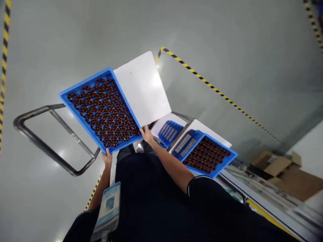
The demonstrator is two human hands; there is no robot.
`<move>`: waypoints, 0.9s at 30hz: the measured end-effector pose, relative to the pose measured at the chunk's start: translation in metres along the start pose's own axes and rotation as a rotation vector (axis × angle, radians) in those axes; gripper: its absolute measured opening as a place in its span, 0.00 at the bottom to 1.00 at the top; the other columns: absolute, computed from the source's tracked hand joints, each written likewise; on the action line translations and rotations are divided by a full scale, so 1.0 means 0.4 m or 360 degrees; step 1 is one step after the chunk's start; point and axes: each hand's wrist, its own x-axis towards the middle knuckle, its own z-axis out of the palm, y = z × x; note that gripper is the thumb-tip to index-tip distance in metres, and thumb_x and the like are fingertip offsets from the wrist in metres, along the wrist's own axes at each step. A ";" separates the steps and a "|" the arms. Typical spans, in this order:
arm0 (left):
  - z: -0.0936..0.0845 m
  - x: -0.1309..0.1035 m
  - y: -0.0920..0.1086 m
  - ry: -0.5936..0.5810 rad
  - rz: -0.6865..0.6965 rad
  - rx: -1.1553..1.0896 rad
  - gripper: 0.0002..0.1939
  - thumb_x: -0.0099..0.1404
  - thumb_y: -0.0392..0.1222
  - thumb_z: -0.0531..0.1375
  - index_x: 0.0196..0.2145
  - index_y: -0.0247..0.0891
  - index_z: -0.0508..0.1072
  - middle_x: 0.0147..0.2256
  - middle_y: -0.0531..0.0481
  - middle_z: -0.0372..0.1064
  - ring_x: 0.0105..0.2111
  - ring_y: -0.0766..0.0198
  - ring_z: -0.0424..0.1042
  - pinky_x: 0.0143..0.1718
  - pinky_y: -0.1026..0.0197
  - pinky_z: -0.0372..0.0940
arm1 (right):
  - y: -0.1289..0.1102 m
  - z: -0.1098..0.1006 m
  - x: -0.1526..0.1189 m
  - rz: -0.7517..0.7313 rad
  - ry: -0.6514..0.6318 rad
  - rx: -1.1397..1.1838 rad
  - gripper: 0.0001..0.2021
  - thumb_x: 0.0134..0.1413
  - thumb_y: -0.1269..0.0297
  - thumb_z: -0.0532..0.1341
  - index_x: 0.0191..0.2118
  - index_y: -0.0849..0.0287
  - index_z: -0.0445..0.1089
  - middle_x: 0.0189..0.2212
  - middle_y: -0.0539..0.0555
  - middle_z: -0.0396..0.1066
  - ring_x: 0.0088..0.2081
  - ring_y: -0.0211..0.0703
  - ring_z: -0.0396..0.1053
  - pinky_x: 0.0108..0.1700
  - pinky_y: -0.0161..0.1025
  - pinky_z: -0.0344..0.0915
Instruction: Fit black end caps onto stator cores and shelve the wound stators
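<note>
A blue plastic tray [87, 129] filled with rows of dark, copper-coloured ring-shaped parts [106, 111] is held out in front of my body. My left hand [107, 158] grips its near left corner, fingers closed on the rim. At the near right corner, my right hand [147, 134] is closed round the edge. A flat white panel [142, 87] lies along the tray's right side; whether it touches the tray I cannot tell. The undersides of the fingers are hidden.
A tubular metal handle [37, 141] stands at left. To the right are stacked blue trays [186, 144], the top one holding similar parts [207, 154], beside a metal bar [180, 136]. Yellow-black tape [202, 79] marks the grey floor. Open cardboard boxes [297, 178] sit at far right.
</note>
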 end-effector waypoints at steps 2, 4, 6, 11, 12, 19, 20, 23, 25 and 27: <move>0.032 -0.059 -0.005 -0.0148 -0.0059 0.0099 0.21 0.83 0.55 0.67 0.61 0.36 0.79 0.52 0.43 0.81 0.44 0.59 0.83 0.46 0.52 0.83 | 0.063 -0.036 -0.050 -0.0003 -0.0007 0.0089 0.18 0.80 0.47 0.67 0.58 0.58 0.79 0.53 0.57 0.81 0.51 0.47 0.81 0.58 0.52 0.82; 0.068 -0.121 -0.008 -0.0265 -0.0039 0.0227 0.20 0.83 0.55 0.67 0.58 0.36 0.80 0.50 0.44 0.81 0.44 0.58 0.83 0.47 0.52 0.83 | 0.142 -0.083 -0.115 -0.0002 -0.0026 0.0175 0.17 0.79 0.48 0.68 0.54 0.59 0.79 0.49 0.55 0.82 0.46 0.44 0.80 0.54 0.48 0.82; 0.109 -0.174 0.005 -0.0304 0.0059 0.0363 0.18 0.82 0.54 0.68 0.56 0.36 0.81 0.50 0.45 0.82 0.47 0.56 0.83 0.51 0.50 0.82 | 0.233 -0.139 -0.194 -0.0008 -0.0030 0.0270 0.18 0.79 0.47 0.68 0.51 0.59 0.79 0.44 0.53 0.81 0.42 0.42 0.79 0.50 0.46 0.82; 0.289 -0.290 0.156 -0.0250 0.0547 0.0631 0.18 0.81 0.53 0.68 0.57 0.36 0.81 0.57 0.41 0.81 0.58 0.50 0.81 0.64 0.39 0.77 | 0.482 -0.318 -0.424 -0.0014 0.0194 0.0535 0.20 0.80 0.44 0.66 0.48 0.59 0.78 0.40 0.51 0.79 0.38 0.40 0.77 0.46 0.43 0.80; 0.345 -0.319 0.200 -0.0277 0.0669 0.0663 0.18 0.81 0.53 0.68 0.57 0.36 0.81 0.57 0.41 0.80 0.59 0.49 0.80 0.65 0.39 0.77 | 0.539 -0.363 -0.470 0.0006 0.0288 0.0576 0.21 0.81 0.43 0.65 0.48 0.59 0.78 0.40 0.51 0.79 0.39 0.41 0.78 0.47 0.43 0.80; 0.868 -0.623 0.402 -0.0851 0.1233 0.0786 0.19 0.84 0.56 0.65 0.57 0.36 0.80 0.48 0.45 0.82 0.46 0.57 0.82 0.55 0.47 0.80 | 1.107 -0.757 -0.727 0.0513 0.1179 0.0516 0.22 0.79 0.41 0.65 0.49 0.58 0.77 0.44 0.53 0.79 0.45 0.45 0.78 0.55 0.50 0.78; 0.944 -0.670 0.407 -0.0934 0.1270 0.0811 0.19 0.84 0.56 0.65 0.56 0.36 0.80 0.46 0.46 0.82 0.43 0.58 0.82 0.53 0.48 0.81 | 1.203 -0.812 -0.753 0.0645 0.1315 0.0476 0.22 0.78 0.41 0.65 0.50 0.58 0.77 0.45 0.54 0.78 0.47 0.47 0.77 0.56 0.51 0.77; 1.146 -0.795 0.407 -0.1101 0.1367 0.0895 0.21 0.82 0.57 0.67 0.58 0.36 0.79 0.44 0.48 0.81 0.40 0.60 0.81 0.50 0.50 0.81 | 1.476 -0.946 -0.806 0.1017 0.1598 0.0342 0.24 0.75 0.40 0.66 0.57 0.58 0.75 0.54 0.58 0.76 0.57 0.54 0.74 0.66 0.59 0.71; 1.255 -0.854 0.406 -0.1108 0.1423 0.0946 0.23 0.81 0.58 0.68 0.60 0.37 0.79 0.45 0.48 0.81 0.41 0.59 0.81 0.51 0.49 0.80 | 1.628 -1.005 -0.819 0.1209 0.1678 0.0263 0.27 0.73 0.40 0.67 0.62 0.57 0.74 0.61 0.61 0.74 0.64 0.60 0.70 0.73 0.64 0.64; 1.339 -0.889 0.412 -0.1031 0.1459 0.0977 0.24 0.81 0.59 0.68 0.61 0.37 0.78 0.46 0.46 0.81 0.43 0.57 0.82 0.54 0.47 0.80 | 1.748 -1.044 -0.814 0.1311 0.1668 0.0217 0.27 0.75 0.41 0.66 0.65 0.56 0.73 0.64 0.62 0.73 0.67 0.61 0.69 0.76 0.65 0.61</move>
